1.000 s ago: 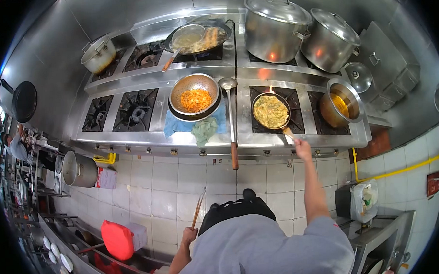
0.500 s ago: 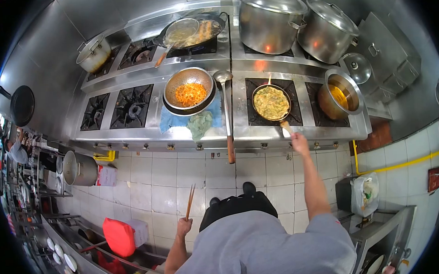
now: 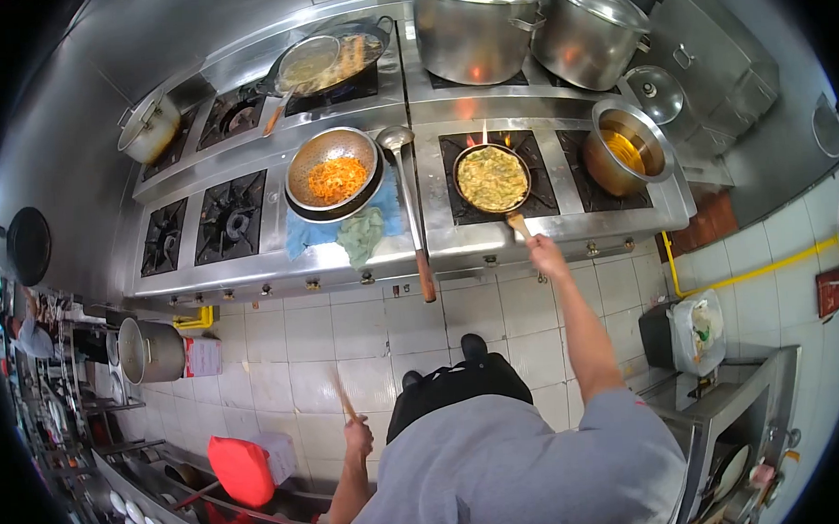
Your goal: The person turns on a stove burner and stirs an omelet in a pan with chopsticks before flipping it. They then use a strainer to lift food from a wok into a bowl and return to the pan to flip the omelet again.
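A frying pan (image 3: 521,226) sits on the lit front burner, its wooden handle gripped by my right hand (image 3: 544,256). An omelette-like round (image 3: 492,178), yellow with green bits, covers the pan's base, and flames rise behind the rim. Low at my left side, my left hand (image 3: 357,437) is closed around a pair of chopsticks (image 3: 344,394); their tips are blurred. Left of the pan, a ladle (image 3: 411,201) lies along the stove, its wooden handle past the front edge. Beside it, a perforated bowl (image 3: 298,161) holds orange shreds (image 3: 336,180).
Two large lidded pots (image 3: 478,39) stand on the back burners. A wok (image 3: 372,67) with a strainer (image 3: 309,64) across it is at back left. An open pot of yellowish liquid (image 3: 625,150) stands right of the pan. A green cloth (image 3: 359,235) hangs near the stove edge.
The view has shifted, so the stove appears further left and higher. My right hand stays on the pan handle. In my left hand, the chopsticks have swung and now lean left, blurred.
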`<state>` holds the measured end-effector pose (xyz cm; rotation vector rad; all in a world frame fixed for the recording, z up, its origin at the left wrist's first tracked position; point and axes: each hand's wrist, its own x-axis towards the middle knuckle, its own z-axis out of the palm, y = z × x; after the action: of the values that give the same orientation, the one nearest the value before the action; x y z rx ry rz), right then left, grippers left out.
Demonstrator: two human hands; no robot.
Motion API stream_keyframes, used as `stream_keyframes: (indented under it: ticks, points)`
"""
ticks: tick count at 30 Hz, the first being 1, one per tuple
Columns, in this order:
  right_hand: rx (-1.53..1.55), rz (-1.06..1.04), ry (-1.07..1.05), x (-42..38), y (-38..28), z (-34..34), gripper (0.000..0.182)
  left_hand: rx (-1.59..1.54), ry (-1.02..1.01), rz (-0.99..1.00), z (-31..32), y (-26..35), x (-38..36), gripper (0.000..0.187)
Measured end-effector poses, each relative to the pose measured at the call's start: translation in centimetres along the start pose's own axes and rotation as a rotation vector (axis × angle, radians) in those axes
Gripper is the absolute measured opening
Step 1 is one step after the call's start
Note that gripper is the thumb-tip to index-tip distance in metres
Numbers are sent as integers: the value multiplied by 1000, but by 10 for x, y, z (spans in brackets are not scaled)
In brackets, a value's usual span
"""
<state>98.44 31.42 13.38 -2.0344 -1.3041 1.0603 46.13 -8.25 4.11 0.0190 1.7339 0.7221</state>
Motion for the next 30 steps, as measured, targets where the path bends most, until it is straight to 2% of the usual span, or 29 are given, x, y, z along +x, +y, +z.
stream_keyframes:
  ticks: [1, 2, 4, 5, 8, 10, 12, 15, 17, 19, 21, 23, 25, 26, 27, 28, 29, 30]
  points:
    - [-207, -93, 117, 4, 7, -18, 34, -280, -69, 64, 9, 6, 2, 21]
    - [-418, -187, 231, 9, 14, -34, 35, -426, -83, 85, 17, 16, -1, 23]
    - [-364, -170, 195, 31, 22, -55, 33, -727, -109, 129, 36, 46, -16, 29]
    - [-336, -164, 177, 36, 23, -60, 33, -773, -110, 122, 49, 63, -31, 34]
    - [-373, -83, 254, 9, -15, -34, 34, -730, -165, 112, 85, 76, -57, 34]
    - [-274, -103, 279, 4, -12, 14, 34, -592, -281, 22, 104, 73, -68, 33]
    - [259, 140, -119, -46, -74, 39, 34, -419, -406, -68, 110, 76, -73, 32]
    - [-118, -196, 137, 0, -7, 26, 35, -271, -301, 11, 103, 80, -76, 23]
    - [-322, -92, 207, 1, -7, -14, 37, -165, -255, 62, 91, 75, -73, 19]
    - [-385, -137, 261, 17, -5, -46, 36, -75, -222, 92, 72, 62, -63, 17]
    - [-371, -71, 241, 25, -12, -61, 32, 22, -139, 73, 58, 49, -54, 17]
    - [-322, -60, 292, 25, -19, -56, 32, 121, -64, 88, 45, 35, -47, 18]
    - [-294, -32, 310, 19, -23, -23, 32, 217, -6, 80, 39, 23, -44, 18]
    - [-314, -16, 244, 5, -36, -6, 34, 267, 22, 75, 36, 16, -42, 18]
    - [-277, -197, 232, 0, -36, 18, 35, 283, 9, 68, 31, 8, -35, 18]
    - [99, -66, -87, -4, -36, 34, 35, 299, -3, 61, 27, 0, -28, 18]
    - [216, 1, -134, -12, -48, 46, 34, 315, -14, 53, 22, -8, -20, 19]
    - [205, 20, -114, -16, -54, 41, 36, 361, -14, 73, 19, -11, -18, 21]
